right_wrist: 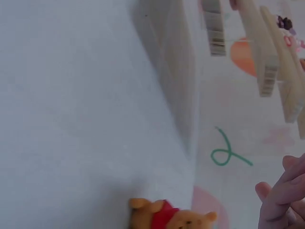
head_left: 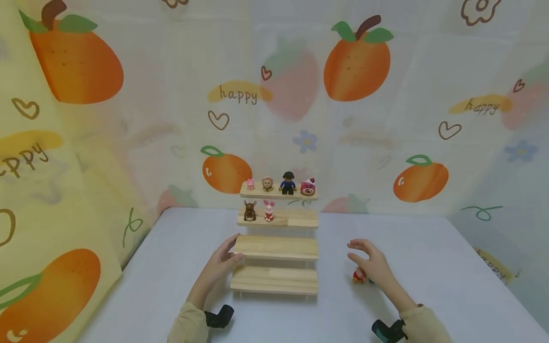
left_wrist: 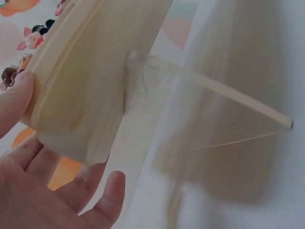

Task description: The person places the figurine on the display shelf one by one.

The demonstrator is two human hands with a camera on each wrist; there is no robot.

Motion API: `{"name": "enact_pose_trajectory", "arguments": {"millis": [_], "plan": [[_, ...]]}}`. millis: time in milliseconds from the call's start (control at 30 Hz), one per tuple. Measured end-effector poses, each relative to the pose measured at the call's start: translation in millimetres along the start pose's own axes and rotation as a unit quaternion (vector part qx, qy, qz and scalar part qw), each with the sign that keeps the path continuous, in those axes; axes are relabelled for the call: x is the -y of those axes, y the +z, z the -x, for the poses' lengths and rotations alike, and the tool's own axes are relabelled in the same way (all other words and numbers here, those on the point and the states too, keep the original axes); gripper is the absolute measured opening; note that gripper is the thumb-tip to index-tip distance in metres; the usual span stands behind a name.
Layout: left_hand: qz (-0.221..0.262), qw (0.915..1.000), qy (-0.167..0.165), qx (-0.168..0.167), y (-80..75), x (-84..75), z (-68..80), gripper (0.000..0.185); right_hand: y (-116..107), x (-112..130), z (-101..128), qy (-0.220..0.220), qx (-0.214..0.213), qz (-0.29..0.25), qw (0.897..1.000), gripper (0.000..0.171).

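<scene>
A person's two hands work at a four-tier wooden display stand (head_left: 276, 247) that rises in steps toward the far edge of a pale worktop (head_left: 450, 267), before a backdrop (head_left: 356, 66) printed with oranges, hearts and the word "happy". The left hand (head_left: 223, 259) rests against the left end of the stand's third step from the top, thumb at the board's edge and fingers straight and relaxed beneath it, gripping nothing; the left wrist view shows the same thumb laid against the board's end with the palm open below. The right hand (head_left: 371, 262) hovers above the worktop well to the right of the stand, fingers loosely bent and apart, holding nothing. Just under it, on the worktop near the stand's right side, lies a small bear figure in a red shirt (right_wrist: 167, 218), partly hidden by the hand in the head view. On the top step stand four figures: a small pink one (head_left: 250, 184), a lion (head_left: 268, 183), a dark-capped figure in blue (head_left: 288, 183) and a pink bear head (head_left: 308, 187). The second step carries a brown animal (head_left: 249, 211) and a pink-eared white figure (head_left: 269, 210) at its left end.
</scene>
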State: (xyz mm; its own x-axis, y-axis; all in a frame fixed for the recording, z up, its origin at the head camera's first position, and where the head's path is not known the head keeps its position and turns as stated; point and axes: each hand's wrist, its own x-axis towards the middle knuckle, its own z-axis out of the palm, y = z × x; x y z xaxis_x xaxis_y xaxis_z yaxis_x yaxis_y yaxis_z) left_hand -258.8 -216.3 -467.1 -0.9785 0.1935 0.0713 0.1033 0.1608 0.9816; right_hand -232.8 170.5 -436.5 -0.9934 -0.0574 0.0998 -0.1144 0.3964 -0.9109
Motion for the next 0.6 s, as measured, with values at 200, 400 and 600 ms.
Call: {"name": "enact_pose_trajectory", "arguments": {"millis": [200, 400, 600], "plan": [[0.000, 1.0000, 0.005, 0.008, -0.1, 1.2, 0.5, 0.062, 1, -16, 8, 0.023, -0.006, 0.015, 1.000, 0.032], [-0.001, 1.0000, 0.005, 0.001, 1.7, -0.8, 0.9, 0.061, -6, -24, 16, 0.032, -0.006, 0.033, 0.999, 0.034], [0.002, 1.0000, 0.004, 0.002, 2.4, -14.1, 7.1, 0.059, -9, -28, 20, 0.032, 0.002, 0.076, 0.997, 0.039]]}}
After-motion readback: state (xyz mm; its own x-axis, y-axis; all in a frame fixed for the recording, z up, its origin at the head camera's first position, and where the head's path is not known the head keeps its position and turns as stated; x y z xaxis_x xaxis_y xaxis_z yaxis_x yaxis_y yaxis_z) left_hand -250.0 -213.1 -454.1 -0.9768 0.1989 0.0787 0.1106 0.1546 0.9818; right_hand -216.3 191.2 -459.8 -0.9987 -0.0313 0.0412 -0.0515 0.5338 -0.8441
